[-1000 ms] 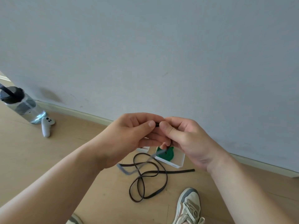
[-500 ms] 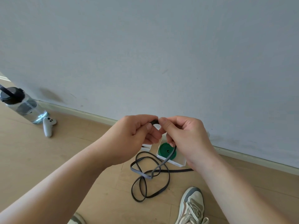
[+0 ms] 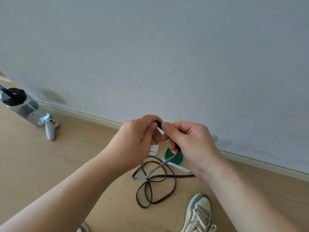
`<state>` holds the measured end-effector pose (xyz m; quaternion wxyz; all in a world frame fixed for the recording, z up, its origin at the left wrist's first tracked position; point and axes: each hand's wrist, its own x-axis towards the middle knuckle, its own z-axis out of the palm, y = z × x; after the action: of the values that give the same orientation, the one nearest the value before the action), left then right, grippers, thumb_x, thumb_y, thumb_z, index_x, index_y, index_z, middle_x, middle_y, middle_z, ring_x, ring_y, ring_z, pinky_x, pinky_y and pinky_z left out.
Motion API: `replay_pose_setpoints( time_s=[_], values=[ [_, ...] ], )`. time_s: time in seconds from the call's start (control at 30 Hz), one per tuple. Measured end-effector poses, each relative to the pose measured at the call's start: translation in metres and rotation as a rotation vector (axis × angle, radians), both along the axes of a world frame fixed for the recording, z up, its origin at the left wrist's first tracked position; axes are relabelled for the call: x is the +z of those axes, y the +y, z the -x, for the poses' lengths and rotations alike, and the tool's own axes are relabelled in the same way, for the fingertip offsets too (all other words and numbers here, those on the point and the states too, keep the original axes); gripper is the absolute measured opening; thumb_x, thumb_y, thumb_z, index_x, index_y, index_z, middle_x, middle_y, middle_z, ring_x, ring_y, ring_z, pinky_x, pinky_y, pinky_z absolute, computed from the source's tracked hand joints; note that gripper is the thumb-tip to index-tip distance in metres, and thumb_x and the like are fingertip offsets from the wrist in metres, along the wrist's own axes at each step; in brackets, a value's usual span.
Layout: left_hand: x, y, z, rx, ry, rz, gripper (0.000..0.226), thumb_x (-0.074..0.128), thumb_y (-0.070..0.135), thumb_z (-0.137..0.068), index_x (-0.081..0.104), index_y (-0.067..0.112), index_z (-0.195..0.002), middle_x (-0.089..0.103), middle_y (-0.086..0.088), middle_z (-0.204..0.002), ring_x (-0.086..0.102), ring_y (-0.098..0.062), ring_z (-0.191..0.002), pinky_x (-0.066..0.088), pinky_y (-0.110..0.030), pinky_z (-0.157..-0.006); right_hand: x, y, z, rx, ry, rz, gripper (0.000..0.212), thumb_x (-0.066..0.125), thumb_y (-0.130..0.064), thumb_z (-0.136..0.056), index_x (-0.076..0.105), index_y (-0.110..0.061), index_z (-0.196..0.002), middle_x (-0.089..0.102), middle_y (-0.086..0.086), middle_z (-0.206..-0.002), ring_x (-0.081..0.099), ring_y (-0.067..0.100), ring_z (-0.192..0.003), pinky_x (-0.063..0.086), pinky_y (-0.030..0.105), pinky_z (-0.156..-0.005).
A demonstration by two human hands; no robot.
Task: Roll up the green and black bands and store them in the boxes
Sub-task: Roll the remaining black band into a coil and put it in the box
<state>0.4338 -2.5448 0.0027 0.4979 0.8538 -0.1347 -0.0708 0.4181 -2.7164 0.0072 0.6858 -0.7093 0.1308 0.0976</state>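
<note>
Black and narrow, the black band (image 3: 184, 176) was a flat strap that looked greyish where light struck its face. 1 end was wound into a small tight roll (image 3: 158, 124), held up in the air between the 2 hands, in front of the skirting board. The left hand (image 3: 137, 139) had its fingers curled round the roll and pinched it from the left. The right hand (image 3: 192, 144) pinched it from the right with thumb and forefinger, while its lower fingers guided the strand that ran down from the roll. The rest of the band lay on the wooden floor (image 3: 83, 164) in loose, crossing loops, with 1 straight stretch running right beneath the right wrist.

Behind the loops a white box (image 3: 180, 168) held the green band (image 3: 178, 159), coiled into a flat disc. A second white box (image 3: 154, 148) showed only partly, just left of it, behind the left hand.

A clear water bottle (image 3: 25, 108) and a white controller (image 3: 51, 128) lay far left by the wall. A shoe (image 3: 199, 213) showed at the bottom.
</note>
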Motion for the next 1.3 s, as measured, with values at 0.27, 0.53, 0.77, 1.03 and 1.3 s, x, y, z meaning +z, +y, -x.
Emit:
replay_pose_setpoints(
  time_s=[0.27, 0.53, 0.77, 1.03, 1.3],
  values=[
    [0.003, 0.000, 0.001, 0.056, -0.165, 0.011, 0.024, 0.056, 0.009, -0.102, 0.075, 0.022, -0.093, 0.069, 0.009, -0.075, 0.066, -0.008, -0.082, 0.047, -0.010, -0.069, 0.001, -0.001, 0.000, 0.023, 0.068, -0.114, 0.020, 0.074, -0.024, -0.092, 0.080, -0.007, -0.083, 0.074, 0.015, -0.082, 0.051, 0.024, -0.064, 0.042, 0.033, -0.057],
    [0.005, 0.003, 0.001, 0.121, -0.231, 0.059, 0.012, 0.076, 0.015, -0.092, 0.083, 0.023, -0.097, 0.074, 0.009, -0.078, 0.069, -0.012, -0.078, 0.048, -0.014, -0.066, 0.010, -0.008, -0.003, 0.080, 0.169, -0.282, 0.025, 0.070, -0.019, -0.093, 0.076, 0.005, -0.096, 0.068, 0.019, -0.085, 0.051, 0.020, -0.065, 0.038, 0.031, -0.055],
    [0.012, -0.001, 0.010, 0.162, -0.123, 0.115, 0.022, 0.090, 0.019, -0.077, 0.069, 0.024, -0.071, 0.074, 0.015, -0.076, 0.068, -0.006, -0.072, 0.046, -0.006, -0.065, 0.013, -0.011, -0.005, 0.184, 0.174, -0.279, 0.015, 0.074, -0.018, -0.085, 0.079, -0.004, -0.084, 0.068, 0.013, -0.082, 0.052, 0.018, -0.068, 0.035, 0.030, -0.053],
    [0.013, -0.002, 0.010, 0.103, -0.052, 0.056, 0.028, 0.090, 0.011, -0.074, 0.063, 0.010, -0.067, 0.066, 0.002, -0.068, 0.056, -0.006, -0.058, 0.044, -0.011, -0.056, 0.015, -0.016, -0.005, 0.302, 0.293, -0.223, 0.035, 0.077, -0.017, -0.082, 0.075, 0.009, -0.106, 0.070, 0.011, -0.085, 0.059, 0.018, -0.070, 0.036, 0.029, -0.057],
    [0.009, 0.000, 0.017, -0.010, -0.027, 0.029, 0.041, 0.097, 0.021, -0.065, 0.057, 0.013, -0.065, 0.061, -0.007, -0.062, 0.048, -0.019, -0.055, 0.038, -0.018, -0.050, 0.016, -0.015, -0.005, 0.353, 0.335, -0.154, 0.022, 0.079, -0.010, -0.066, 0.076, 0.002, -0.084, 0.070, 0.012, -0.072, 0.062, 0.019, -0.064, 0.034, 0.029, -0.056]
  ],
)
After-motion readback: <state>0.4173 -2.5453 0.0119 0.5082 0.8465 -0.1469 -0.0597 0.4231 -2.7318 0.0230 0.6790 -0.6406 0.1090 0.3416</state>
